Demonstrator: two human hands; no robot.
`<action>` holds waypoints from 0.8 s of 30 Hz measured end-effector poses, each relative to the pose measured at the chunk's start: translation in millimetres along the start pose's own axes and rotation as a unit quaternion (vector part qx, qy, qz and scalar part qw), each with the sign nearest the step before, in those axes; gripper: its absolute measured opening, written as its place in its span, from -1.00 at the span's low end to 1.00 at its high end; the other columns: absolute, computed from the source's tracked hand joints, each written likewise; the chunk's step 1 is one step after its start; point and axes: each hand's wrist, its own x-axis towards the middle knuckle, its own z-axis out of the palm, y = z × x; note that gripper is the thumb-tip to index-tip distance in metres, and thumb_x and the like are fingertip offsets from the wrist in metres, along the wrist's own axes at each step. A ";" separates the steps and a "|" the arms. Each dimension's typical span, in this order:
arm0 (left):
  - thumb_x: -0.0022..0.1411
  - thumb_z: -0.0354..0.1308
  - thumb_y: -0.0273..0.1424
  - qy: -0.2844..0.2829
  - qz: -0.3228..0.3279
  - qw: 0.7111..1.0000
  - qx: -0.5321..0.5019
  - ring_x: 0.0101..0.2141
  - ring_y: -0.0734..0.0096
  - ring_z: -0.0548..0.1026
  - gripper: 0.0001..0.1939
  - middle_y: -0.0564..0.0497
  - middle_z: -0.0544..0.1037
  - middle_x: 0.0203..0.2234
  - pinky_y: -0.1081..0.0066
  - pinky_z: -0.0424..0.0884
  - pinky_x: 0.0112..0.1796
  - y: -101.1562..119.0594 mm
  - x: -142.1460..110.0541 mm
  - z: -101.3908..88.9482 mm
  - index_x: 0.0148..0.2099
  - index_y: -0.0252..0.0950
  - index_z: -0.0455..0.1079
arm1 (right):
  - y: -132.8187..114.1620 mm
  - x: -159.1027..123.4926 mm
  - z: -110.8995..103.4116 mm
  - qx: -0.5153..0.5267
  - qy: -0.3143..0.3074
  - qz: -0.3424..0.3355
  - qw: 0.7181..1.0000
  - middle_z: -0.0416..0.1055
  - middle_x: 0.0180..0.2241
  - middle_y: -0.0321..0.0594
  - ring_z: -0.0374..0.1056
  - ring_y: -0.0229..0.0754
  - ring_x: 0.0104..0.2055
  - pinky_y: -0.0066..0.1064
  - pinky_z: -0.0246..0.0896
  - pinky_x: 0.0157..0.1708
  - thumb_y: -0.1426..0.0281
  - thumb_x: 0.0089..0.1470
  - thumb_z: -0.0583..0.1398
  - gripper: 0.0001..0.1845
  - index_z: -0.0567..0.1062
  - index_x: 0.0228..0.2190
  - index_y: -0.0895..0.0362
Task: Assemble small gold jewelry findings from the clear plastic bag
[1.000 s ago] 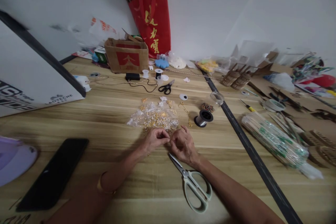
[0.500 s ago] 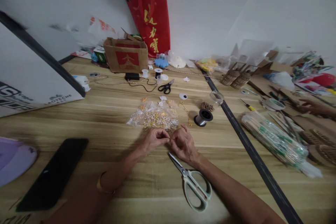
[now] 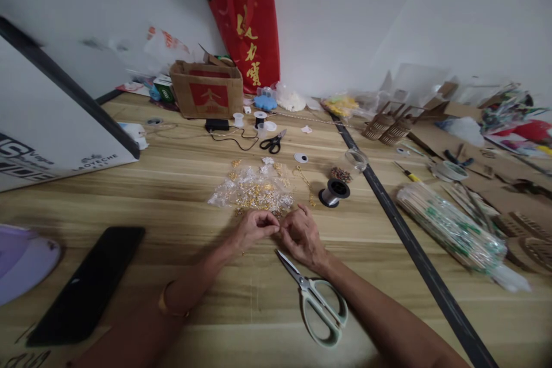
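One pale, stripe-grained wooden table, crossed by a black strip; white wall behind. Near the wall, one red bag with gold characters. Mid-table, one heap of small gold and silver pieces among clear plastic. Just before it, left hand and right hand, fingertips close together; whether they pinch anything, I cannot tell.

"LAOYECHE" stands on the white panel. Gold characters including "力寶" run down the red tote bag.
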 end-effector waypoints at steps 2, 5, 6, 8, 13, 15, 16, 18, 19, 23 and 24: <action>-0.02 0.26 -0.38 0.002 0.002 1.000 0.001 -0.47 0.48 0.40 -0.86 0.04 0.50 -0.55 0.50 0.29 -0.39 -0.3 0.4 0.1 -0.43 -0.37 0.45 | 0.3 -0.3 0.0 0.002 -0.001 -0.001 1.000 0.37 -0.45 -0.31 0.31 -0.21 -0.37 -0.08 0.01 0.10 0.41 0.12 0.13 -0.94 0.34 -0.41 0.08; -0.02 0.25 -0.39 0.004 0.000 1.000 0.000 -0.48 0.49 0.39 -0.87 0.04 0.49 -0.55 0.50 0.29 -0.40 1.7 0.1 0.3 -0.43 -0.37 0.45 | 0.6 -0.6 0.1 0.001 0.001 -0.005 1.000 0.38 -0.44 -0.31 0.31 -0.22 -0.37 -0.09 0.02 0.10 0.42 0.12 0.13 -0.95 0.34 -0.40 0.08; -0.01 0.25 -0.39 0.006 -0.001 1.000 -0.001 -0.48 0.49 0.39 -0.87 0.04 0.49 -0.55 0.50 0.29 -0.40 2.8 -0.3 0.4 -0.43 -0.37 0.45 | 0.6 -0.6 0.1 0.000 0.001 -0.006 1.000 0.38 -0.44 -0.31 0.31 -0.22 -0.38 -0.08 0.02 0.10 0.41 0.12 0.13 -0.95 0.33 -0.40 0.08; -0.02 0.26 -0.39 0.014 -0.005 1.000 -0.006 -0.48 0.49 0.40 -0.87 0.04 0.49 -0.55 0.51 0.29 -0.41 4.9 -0.8 0.6 -0.44 -0.38 0.45 | 0.5 -0.2 -0.1 -0.002 0.000 -0.006 1.000 0.37 -0.45 -0.31 0.31 -0.22 -0.39 -0.08 0.02 0.10 0.40 0.13 0.13 -0.93 0.33 -0.40 0.08; -0.09 0.31 -0.41 0.026 -0.026 0.999 -0.040 -0.49 0.49 0.40 -0.85 0.03 0.50 -0.56 0.52 0.30 -0.43 7.5 -0.8 1.2 -0.46 -0.39 0.45 | -0.5 0.7 -0.7 0.006 0.003 -0.012 1.000 0.37 -0.45 -0.31 0.31 -0.23 -0.39 -0.09 0.02 0.10 0.41 0.14 0.13 -0.93 0.33 -0.40 0.08; -0.10 0.32 -0.42 0.024 -0.037 0.998 -0.050 -0.49 0.50 0.40 -0.85 0.04 0.50 -0.56 0.51 0.30 -0.42 8.2 -0.4 1.1 -0.46 -0.39 0.44 | -0.6 0.6 -0.7 0.013 0.011 -0.013 1.000 0.38 -0.45 -0.30 0.31 -0.22 -0.38 -0.09 0.04 0.08 0.41 0.14 0.12 -0.93 0.33 -0.40 0.08; -0.10 0.32 -0.41 0.024 -0.041 0.998 -0.052 -0.49 0.50 0.40 -0.85 0.04 0.49 -0.57 0.51 0.30 -0.42 8.6 -0.2 1.0 -0.47 -0.38 0.44 | -0.5 0.6 -0.7 0.015 0.017 -0.012 1.000 0.38 -0.45 -0.30 0.32 -0.22 -0.38 -0.09 0.05 0.08 0.41 0.15 0.12 -0.93 0.34 -0.40 0.08; -0.10 0.32 -0.41 0.028 -0.044 0.997 -0.052 -0.50 0.50 0.40 -0.85 0.05 0.48 -0.58 0.50 0.31 -0.41 9.2 0.2 1.0 -0.47 -0.38 0.43 | -0.3 0.5 -0.7 0.021 0.026 -0.010 0.999 0.39 -0.44 -0.30 0.32 -0.22 -0.37 -0.10 0.06 0.07 0.42 0.17 0.10 -0.93 0.34 -0.38 0.08; -0.10 0.32 -0.41 0.032 -0.044 0.997 -0.051 -0.50 0.50 0.40 -0.85 0.06 0.48 -0.58 0.50 0.31 -0.40 9.3 0.4 1.1 -0.47 -0.38 0.43 | -0.1 0.5 -0.7 0.024 0.029 -0.010 0.999 0.39 -0.44 -0.29 0.32 -0.22 -0.36 -0.10 0.07 0.07 0.42 0.18 0.09 -0.92 0.35 -0.37 0.08; -0.12 0.35 -0.41 0.037 -0.054 0.996 -0.063 -0.48 0.49 0.42 -0.83 0.05 0.50 -0.56 0.49 0.33 -0.38 9.4 0.7 2.5 -0.46 -0.38 0.44 | 0.9 0.6 -0.8 0.029 0.033 -0.011 0.999 0.40 -0.43 -0.29 0.33 -0.21 -0.35 -0.10 0.09 0.06 0.41 0.22 0.08 -0.91 0.36 -0.34 0.08; -0.13 0.35 -0.41 0.037 -0.056 0.996 -0.066 -0.48 0.49 0.42 -0.82 0.05 0.51 -0.56 0.48 0.33 -0.38 9.4 0.6 2.9 -0.47 -0.37 0.45 | 1.4 0.5 -0.6 0.027 0.031 -0.014 0.999 0.41 -0.42 -0.28 0.33 -0.21 -0.35 -0.10 0.09 0.06 0.40 0.22 0.08 -0.91 0.36 -0.34 0.07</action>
